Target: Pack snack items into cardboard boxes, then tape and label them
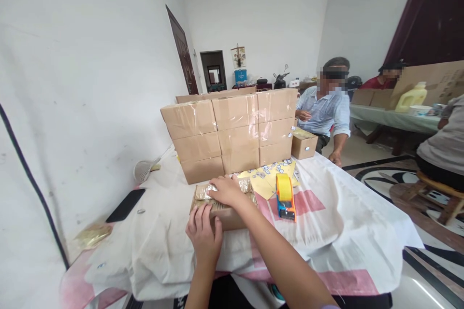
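Right in front of me on the table is a small cardboard box (232,222), its top showing shiny gold foil packets (201,192). My left hand (205,232) grips the box's near left corner, fingertips up at the rim and thumb against the front face. Across the top lies my right hand (229,191), its fingers stretched out over the foil packets; what is under the palm is hidden. To the right of the box stands a tape dispenser (286,197), orange and blue with a yellow roll.
Taped cardboard boxes (237,130) form a wall behind. Small labels lie on a yellow sheet (266,178). One more box (303,144) stands at the right edge. A black phone (125,205) and a white basket (142,171) are left. A person (324,106) sits beyond the table.
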`<state>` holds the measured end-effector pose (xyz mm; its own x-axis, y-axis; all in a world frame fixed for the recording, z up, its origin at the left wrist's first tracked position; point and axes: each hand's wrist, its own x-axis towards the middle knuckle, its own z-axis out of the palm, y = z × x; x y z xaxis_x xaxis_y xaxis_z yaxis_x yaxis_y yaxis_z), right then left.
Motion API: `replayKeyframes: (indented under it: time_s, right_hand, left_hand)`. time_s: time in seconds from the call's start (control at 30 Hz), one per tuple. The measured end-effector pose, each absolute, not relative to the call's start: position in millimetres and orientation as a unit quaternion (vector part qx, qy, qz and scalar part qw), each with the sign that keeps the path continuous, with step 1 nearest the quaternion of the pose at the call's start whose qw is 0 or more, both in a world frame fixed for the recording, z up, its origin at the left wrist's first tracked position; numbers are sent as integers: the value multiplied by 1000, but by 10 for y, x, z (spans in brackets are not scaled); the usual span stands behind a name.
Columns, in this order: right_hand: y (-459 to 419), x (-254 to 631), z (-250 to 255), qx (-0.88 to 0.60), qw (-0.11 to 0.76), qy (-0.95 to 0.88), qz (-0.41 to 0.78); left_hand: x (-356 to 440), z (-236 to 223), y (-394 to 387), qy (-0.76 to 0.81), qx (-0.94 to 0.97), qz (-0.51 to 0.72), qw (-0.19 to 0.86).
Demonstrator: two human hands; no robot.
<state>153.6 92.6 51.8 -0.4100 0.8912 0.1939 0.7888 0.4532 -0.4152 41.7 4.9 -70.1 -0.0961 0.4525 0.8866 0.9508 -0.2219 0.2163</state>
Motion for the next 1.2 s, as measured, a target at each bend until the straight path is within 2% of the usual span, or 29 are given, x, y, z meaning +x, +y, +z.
replayKeyframes:
  time_s: [0.17,0.33,0.43,0.53,0.67,0.9,1.1,1.2]
  right_hand:
    - [885,1525,562,-497,213,-830,141]
    - [1072,1850,688,-430,243,-846,203]
    - [1375,2514,767,-472,311,-802,192]
    - [1659,3430,756,-564,384,-720,129]
    - [1807,4375,393,-662,423,-617,46]
    - [2071,4483,-624,-675,283,-677,75]
    - [2481,4381,-747,-666,135,-725,115]
    - [2472,4390,-800,-660,87,-738,112]
  left_hand:
    - [424,-673,31,-568,-621,-469,268]
    - [465,-619,-30,-598,-612,-464,232]
    - [480,-611,-61,-583,-613,-482,229]
    - [482,-618,-78,-569,-615,-492,238]
    - [472,-621,-72,-560,-618,-496,241]
    - [454,-601,-6,-547,-629,-496,241]
    - [420,-635,-37,-545,-637,-493,232]
    - [408,-655,-48,-542,-638,-496,230]
